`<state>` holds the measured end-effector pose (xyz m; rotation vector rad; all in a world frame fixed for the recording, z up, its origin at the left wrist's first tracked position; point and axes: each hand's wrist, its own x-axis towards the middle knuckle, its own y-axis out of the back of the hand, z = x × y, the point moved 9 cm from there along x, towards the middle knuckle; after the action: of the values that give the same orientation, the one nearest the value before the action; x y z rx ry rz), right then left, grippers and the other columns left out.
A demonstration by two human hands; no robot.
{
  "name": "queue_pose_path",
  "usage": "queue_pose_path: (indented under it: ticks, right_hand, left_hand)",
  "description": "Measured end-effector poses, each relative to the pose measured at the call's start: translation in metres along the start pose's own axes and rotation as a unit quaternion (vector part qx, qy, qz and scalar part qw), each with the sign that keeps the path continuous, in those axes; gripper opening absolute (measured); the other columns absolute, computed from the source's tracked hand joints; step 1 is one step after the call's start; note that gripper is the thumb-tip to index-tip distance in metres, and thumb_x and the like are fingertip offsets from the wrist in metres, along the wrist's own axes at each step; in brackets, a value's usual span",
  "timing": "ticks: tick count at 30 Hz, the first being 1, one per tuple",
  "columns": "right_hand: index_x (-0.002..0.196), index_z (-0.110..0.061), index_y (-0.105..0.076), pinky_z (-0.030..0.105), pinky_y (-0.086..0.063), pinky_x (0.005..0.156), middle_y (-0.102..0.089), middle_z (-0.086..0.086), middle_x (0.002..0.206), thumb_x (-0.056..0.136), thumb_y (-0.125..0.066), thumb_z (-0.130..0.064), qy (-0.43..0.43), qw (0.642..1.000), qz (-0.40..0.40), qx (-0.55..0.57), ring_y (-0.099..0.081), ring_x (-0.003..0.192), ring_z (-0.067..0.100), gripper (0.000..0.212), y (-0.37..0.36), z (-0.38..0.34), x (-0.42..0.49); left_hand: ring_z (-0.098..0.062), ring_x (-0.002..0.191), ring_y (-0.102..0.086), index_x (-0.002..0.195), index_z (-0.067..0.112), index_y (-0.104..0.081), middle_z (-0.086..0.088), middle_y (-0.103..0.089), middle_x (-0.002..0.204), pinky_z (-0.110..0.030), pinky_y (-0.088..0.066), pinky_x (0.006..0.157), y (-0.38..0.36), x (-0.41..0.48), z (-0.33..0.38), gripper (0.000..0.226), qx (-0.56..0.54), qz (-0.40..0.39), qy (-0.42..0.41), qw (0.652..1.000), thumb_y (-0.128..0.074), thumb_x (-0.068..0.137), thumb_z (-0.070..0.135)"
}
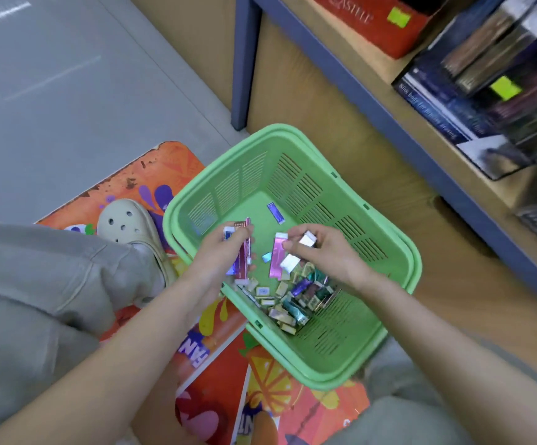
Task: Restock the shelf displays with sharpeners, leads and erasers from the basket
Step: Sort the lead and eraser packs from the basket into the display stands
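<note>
View from above onto a green plastic basket (228,187) lying partly over an orange printed mat (151,178), beside a wooden shelf unit (386,101) with a blue frame. We see both hands held over the basket's interior. The left hand (219,256) grips a bundle of slim packets (244,248), pink, purple and white, between curled fingers and thumb. The right hand (331,252) pinches a pink foil packet (277,256) and two white packets (307,240) in its fingers; we cannot tell whether these are leads or erasers. Inside the basket, a heap of small packets (289,300), green, purple, cream and silver, lies against the near wall, just below the right hand. One blue packet (275,212) lies alone on the basket floor, well apart from the heap, towards the far wall. On the shelf stand a red box (373,24) and dark boxes (447,110), both with a yellow-green sticker. At left, a beige clog (126,221) rests on the mat
</note>
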<state>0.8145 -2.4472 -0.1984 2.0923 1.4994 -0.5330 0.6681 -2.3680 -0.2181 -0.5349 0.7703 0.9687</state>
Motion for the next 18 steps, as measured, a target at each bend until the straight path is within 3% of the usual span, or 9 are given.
queue_pose_path:
  ticks: [5,8,10,12,15,18]
  right_hand:
    - [0.087,-0.02,-0.066,0.013,-0.044,0.058,-0.064,-0.012,0.072,0.083,-0.071,-0.014,0.009,0.999,0.02,0.032,-0.055,0.054,-0.001,0.009,0.008,-0.032,-0.031]
    - [0.087,-0.015,-0.065,0.01,-0.042,0.05,-0.062,-0.012,0.057,0.085,-0.068,-0.008,0.017,0.999,0.03,0.042,-0.053,0.049,-0.002,0.008,0.011,-0.049,-0.054]
    - [0.088,-0.014,-0.065,0.009,-0.042,0.05,-0.061,-0.014,0.053,0.086,-0.066,-0.007,0.031,0.998,0.043,0.043,-0.052,0.047,-0.005,0.007,0.014,-0.06,-0.069]
    - [0.094,-0.01,-0.064,0.008,-0.042,0.052,-0.061,-0.012,0.059,0.088,-0.063,-0.007,0.043,0.996,0.058,0.057,-0.052,0.047,-0.005,0.006,0.018,-0.069,-0.082]
    - [0.104,-0.012,-0.062,0.01,-0.048,0.063,-0.066,0.0,0.086,0.095,-0.055,-0.013,0.06,0.993,0.075,0.075,-0.057,0.06,-0.002,0.012,0.024,-0.081,-0.098]
    - [0.115,-0.013,-0.059,0.011,-0.05,0.07,-0.068,-0.001,0.096,0.098,-0.05,-0.016,0.083,0.988,0.113,0.069,-0.058,0.06,-0.002,0.02,0.04,-0.096,-0.116]
  left_hand:
    - [-0.014,0.046,-0.054,0.096,0.012,-0.06,-0.004,-0.062,0.069,-0.022,-0.047,0.048,-0.032,-0.029,0.006,0.018,-0.031,-0.109,0.019,0.993,-0.062,0.089,0.029]
    - [-0.015,0.056,-0.051,0.102,0.012,-0.065,-0.005,-0.064,0.078,-0.023,-0.043,0.049,-0.047,-0.054,0.014,0.04,0.024,-0.161,-0.013,0.987,-0.072,0.076,0.042]
    - [-0.014,0.064,-0.054,0.107,0.012,-0.067,-0.006,-0.067,0.085,-0.021,-0.042,0.051,-0.054,-0.07,0.027,0.042,0.054,-0.177,-0.057,0.981,-0.074,0.074,0.038]
    - [-0.009,0.061,-0.055,0.102,0.012,-0.069,0.001,-0.067,0.075,-0.019,-0.041,0.051,-0.057,-0.082,0.04,0.031,0.073,-0.174,-0.09,0.978,-0.073,0.078,0.033]
    - [-0.008,0.056,-0.052,0.088,0.015,-0.068,0.01,-0.061,0.057,-0.018,-0.042,0.05,-0.059,-0.095,0.06,0.014,0.102,-0.144,-0.125,0.976,-0.07,0.083,0.028]
    - [-0.01,0.056,-0.05,0.082,0.016,-0.064,0.007,-0.06,0.059,-0.018,-0.042,0.05,-0.065,-0.109,0.081,0.012,0.121,-0.137,-0.153,0.971,-0.067,0.086,0.026]
